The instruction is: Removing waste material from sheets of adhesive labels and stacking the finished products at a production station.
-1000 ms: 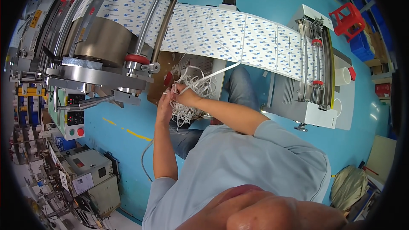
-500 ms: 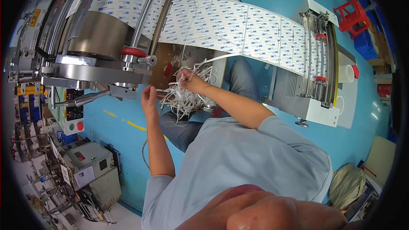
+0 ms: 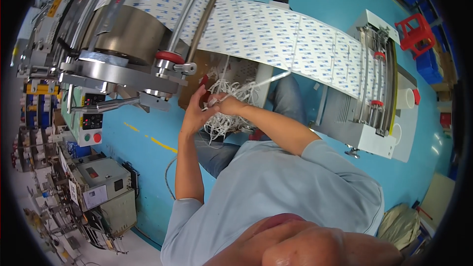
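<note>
Beneath both grips and around them spreads a bright blue floor (image 3: 152, 182). Left of and beyond the left grip stands a large machine (image 3: 133, 76), with a broad metal drum (image 3: 130, 34) on it. Beyond both grips, a white sheet (image 3: 261, 27) with small blue print stretches away from the machine toward the right. Well to the right of the right grip, its far end meets a pale roller stand (image 3: 377, 140). Just past the fingers is a brown box (image 3: 207, 61). Directly under and around the right grip lies a loose tangle of white strips (image 3: 221, 125), some hanging toward the person. The left grip (image 3: 198, 116) is released, fingers parted and thumb pointing at the other hand; half a second ago it was well apart from that hand, left of the tangle, and now it has come in just beside it. The right grip (image 3: 230, 106) remains at the tangle, curled closed on a narrow white strip (image 3: 271, 79), which slants up to its right to the sheet's near edge.
</note>
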The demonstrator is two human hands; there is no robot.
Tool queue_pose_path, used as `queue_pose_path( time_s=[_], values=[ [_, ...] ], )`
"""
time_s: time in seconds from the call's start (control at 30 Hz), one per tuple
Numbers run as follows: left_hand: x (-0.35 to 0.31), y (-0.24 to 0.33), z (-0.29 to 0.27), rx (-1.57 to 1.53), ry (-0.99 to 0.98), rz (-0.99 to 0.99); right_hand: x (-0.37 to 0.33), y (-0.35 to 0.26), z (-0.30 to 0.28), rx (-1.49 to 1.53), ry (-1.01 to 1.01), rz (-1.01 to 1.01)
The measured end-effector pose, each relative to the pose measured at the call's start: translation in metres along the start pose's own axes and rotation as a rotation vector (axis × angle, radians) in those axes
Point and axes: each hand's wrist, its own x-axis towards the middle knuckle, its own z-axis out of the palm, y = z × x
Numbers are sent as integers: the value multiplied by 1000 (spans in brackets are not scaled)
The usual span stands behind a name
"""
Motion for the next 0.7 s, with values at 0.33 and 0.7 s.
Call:
queue_pose_path(
  time_s=[0.33, 0.7],
  values=[
    [24, 60, 53, 676, 145, 252, 26, 40, 35, 780, -296, -127],
    [5, -25, -3, -214, 122, -53, -42, 13, -48, 851, -106, 16]
  ],
)
